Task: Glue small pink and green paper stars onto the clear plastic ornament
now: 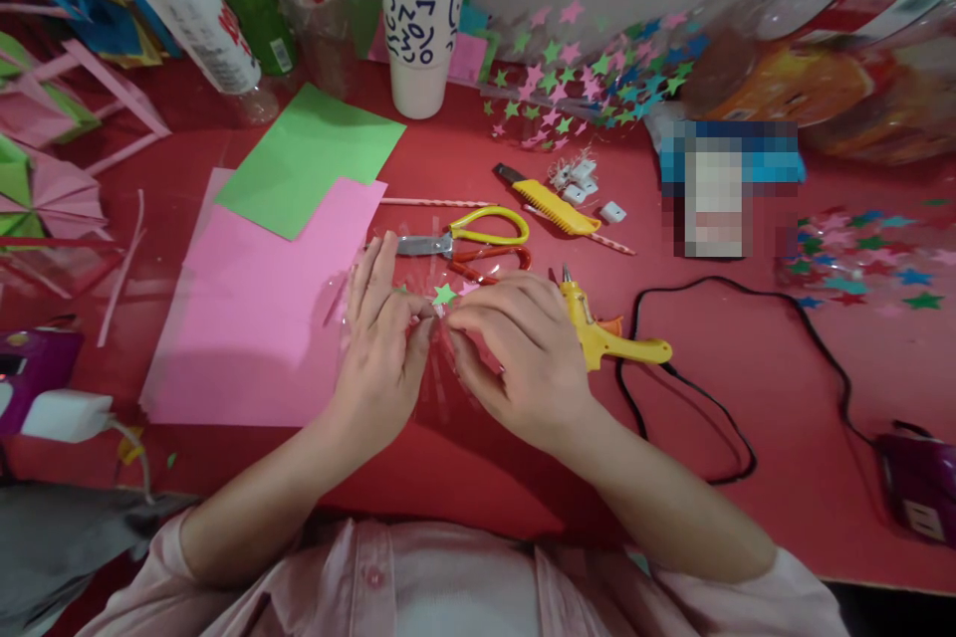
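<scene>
My left hand and my right hand meet over the red table, both pinching a piece of clear plastic film that carries a small green paper star. The fingers of both hands are curled together on the film's middle. Just behind my hands lie yellow-handled scissors and a red-handled pair. A yellow glue gun lies right beside my right hand, with its black cord looping away.
Pink paper and a green sheet lie to the left. A yellow utility knife, a white cup, bottles, scattered paper stars and a purple plug ring the table.
</scene>
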Available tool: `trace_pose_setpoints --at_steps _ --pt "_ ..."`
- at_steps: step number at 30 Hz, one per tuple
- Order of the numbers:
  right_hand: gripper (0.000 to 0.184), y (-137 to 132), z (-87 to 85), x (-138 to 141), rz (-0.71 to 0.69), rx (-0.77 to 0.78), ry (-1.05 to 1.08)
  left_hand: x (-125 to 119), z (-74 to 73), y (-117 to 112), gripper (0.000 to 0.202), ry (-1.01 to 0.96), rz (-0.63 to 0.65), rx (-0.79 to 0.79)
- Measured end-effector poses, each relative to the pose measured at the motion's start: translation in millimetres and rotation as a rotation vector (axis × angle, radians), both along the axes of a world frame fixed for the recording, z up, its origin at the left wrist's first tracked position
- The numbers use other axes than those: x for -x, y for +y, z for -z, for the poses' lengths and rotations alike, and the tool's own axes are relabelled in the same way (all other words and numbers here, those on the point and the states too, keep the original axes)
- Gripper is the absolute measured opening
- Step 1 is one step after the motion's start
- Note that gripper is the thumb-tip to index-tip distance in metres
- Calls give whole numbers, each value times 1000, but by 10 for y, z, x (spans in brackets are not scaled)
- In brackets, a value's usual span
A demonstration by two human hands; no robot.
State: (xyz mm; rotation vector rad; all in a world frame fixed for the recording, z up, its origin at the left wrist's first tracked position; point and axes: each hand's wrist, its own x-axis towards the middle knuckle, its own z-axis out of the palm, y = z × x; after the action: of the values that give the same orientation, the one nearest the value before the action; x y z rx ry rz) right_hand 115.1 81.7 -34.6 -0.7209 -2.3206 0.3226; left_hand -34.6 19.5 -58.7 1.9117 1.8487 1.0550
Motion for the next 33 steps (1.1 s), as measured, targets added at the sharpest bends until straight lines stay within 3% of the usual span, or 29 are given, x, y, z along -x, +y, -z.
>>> trace_pose_setpoints --at_steps 17,27,33 --pt "8 -15 8 16 69 -43 -45 76 -77 -6 13 -91 30 6" --pt "4 -49 -38 13 84 65 -70 118 -43 3 16 3 1 -81" --pt "13 -64 -46 -15 81 -42 -90 156 -92 1 14 -35 -3 -94"
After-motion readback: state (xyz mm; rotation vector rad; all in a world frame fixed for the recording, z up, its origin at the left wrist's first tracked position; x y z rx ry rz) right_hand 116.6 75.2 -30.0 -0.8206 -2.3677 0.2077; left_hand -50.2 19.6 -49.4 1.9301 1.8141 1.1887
